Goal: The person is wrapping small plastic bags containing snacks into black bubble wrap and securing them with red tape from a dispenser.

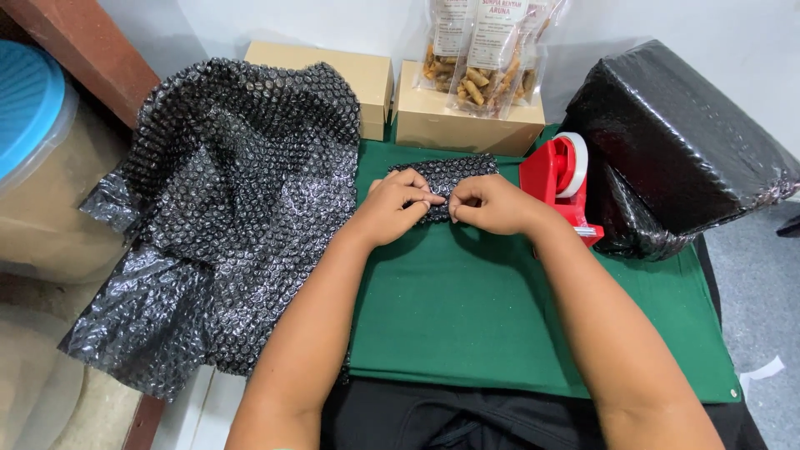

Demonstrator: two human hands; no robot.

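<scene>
A small parcel wrapped in black bubble wrap (454,173) lies on the green cloth (467,308) near the back. My left hand (393,207) grips its near left side, fingers curled over the wrap. My right hand (493,205) pinches its near edge right beside the left fingertips. Just right of my right hand stands a red tape dispenser (557,177) with a white tape roll.
A large sheet of black bubble wrap (225,208) covers the left side. Two tan cardboard boxes (454,121) stand at the back, with clear snack bags (487,50) on one. A big black-wrapped package (675,146) sits at the right. A blue-lidded tub (33,133) is far left.
</scene>
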